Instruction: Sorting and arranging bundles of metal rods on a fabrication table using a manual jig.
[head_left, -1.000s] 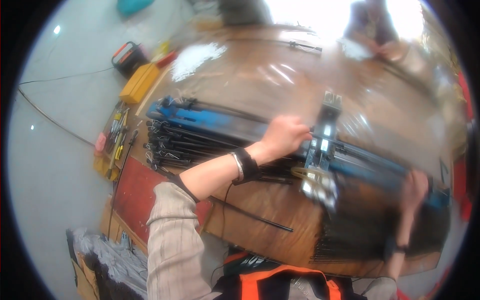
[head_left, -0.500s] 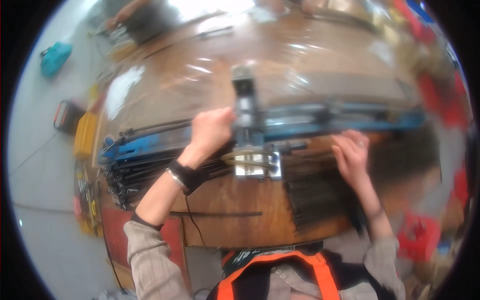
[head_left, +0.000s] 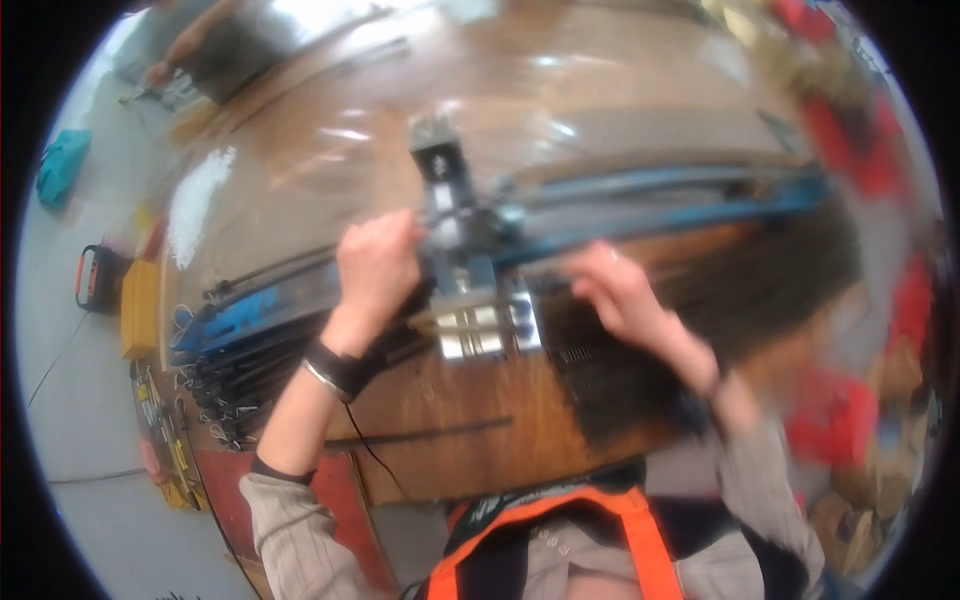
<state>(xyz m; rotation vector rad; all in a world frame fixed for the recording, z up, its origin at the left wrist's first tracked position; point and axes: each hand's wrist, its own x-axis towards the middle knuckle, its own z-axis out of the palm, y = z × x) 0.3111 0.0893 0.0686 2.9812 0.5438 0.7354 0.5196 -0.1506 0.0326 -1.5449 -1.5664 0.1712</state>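
Machine (head_left: 462,275): stands mid-table between the two hands, dark upper part reaching away from the person, pale metal block (head_left: 470,332) on the near side; yellowish tube (head_left: 427,322) crosses the block.

Blue rail (head_left: 700,222): runs out to the right of the machine, long dark pieces lying along it, too blurred to count.

Left hand (head_left: 378,265): close by the machine's left side, fingers curled in; whether they pinch anything, I cannot make out.

Right hand (head_left: 622,292): just right of the metal block, fingers bent, thumb a little apart, near a dark short part (head_left: 545,280); grip or mere nearness, blur leaves it undecided.

Handling: seems best to steady from both sides, line pieces up square with the rail, and keep fingertips off the metal block and clear of the tube.

Black rods (head_left: 240,365): bunched left, ends with pale loops; worth drawing singly, since the loops look ready to snag.

Dark pile (head_left: 730,325): right, under the forearm; sleeve probably wants lifting over it.

Loose rod (head_left: 430,433): near the table's front, beside a thin cord (head_left: 375,455); best kept from tangling.

Table edge: hand tools (head_left: 160,430) and yellow box (head_left: 140,310), far left.
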